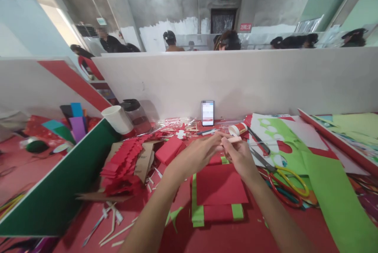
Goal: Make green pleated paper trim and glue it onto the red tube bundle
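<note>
My left hand [206, 148] and my right hand [238, 154] meet above the middle of the table, fingertips close together. A small pale strip [234, 139] sticks out from the fingers of my right hand, pinched by the thumb. My left fingers are bent in towards it; what lies between them is hidden. Below the hands lies a red paper piece [221, 186] on a red block with light green strips [197, 205] at its edges. Just beyond the right hand a red-and-white tub [238, 128] lies tipped on its side.
Scissors [276, 170] with red and yellow handles lie to the right, by green paper sheets [333, 182]. On the left are folded red paper [125, 162], wooden sticks [113, 225] and a green board [65, 182]. A phone [208, 113] leans on the white partition [251, 80].
</note>
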A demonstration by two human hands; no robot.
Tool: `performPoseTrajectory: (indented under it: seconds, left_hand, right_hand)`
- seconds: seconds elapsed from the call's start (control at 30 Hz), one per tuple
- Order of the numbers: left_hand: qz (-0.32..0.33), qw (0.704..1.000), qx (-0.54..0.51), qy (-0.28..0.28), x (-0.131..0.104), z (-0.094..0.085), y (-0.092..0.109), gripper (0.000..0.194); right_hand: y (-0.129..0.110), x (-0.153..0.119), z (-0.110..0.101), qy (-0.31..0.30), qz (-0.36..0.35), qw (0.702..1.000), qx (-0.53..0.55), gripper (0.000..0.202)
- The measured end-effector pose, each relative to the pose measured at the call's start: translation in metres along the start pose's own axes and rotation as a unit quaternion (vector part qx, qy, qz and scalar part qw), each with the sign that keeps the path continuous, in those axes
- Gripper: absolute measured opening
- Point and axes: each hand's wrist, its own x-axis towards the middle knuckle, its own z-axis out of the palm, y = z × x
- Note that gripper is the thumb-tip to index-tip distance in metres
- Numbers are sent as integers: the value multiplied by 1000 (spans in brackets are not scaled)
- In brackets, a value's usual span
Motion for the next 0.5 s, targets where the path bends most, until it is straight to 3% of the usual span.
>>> performPoseTrajectory:
  seconds: [0.1,0.2,0.37,0.5]
  left_hand:
    - [-100,993,50,-26,-9,-5,-21,33]
    - [-186,975,102,-66,-20,1,-50,29]
    - [-208,960,156,-101,-35,31,-89,38]
    - [-197,966,161,-50,-45,48,-98,36]
  right_hand:
    - [1,-1,-6,62,-7,996,61,36]
    - [1,-6,-11,66,-11,996,57,29]
    - [1,-23,-3,-20,19,999,-42,20]
    - [11,-33,11,-59,37,994,-88,24]
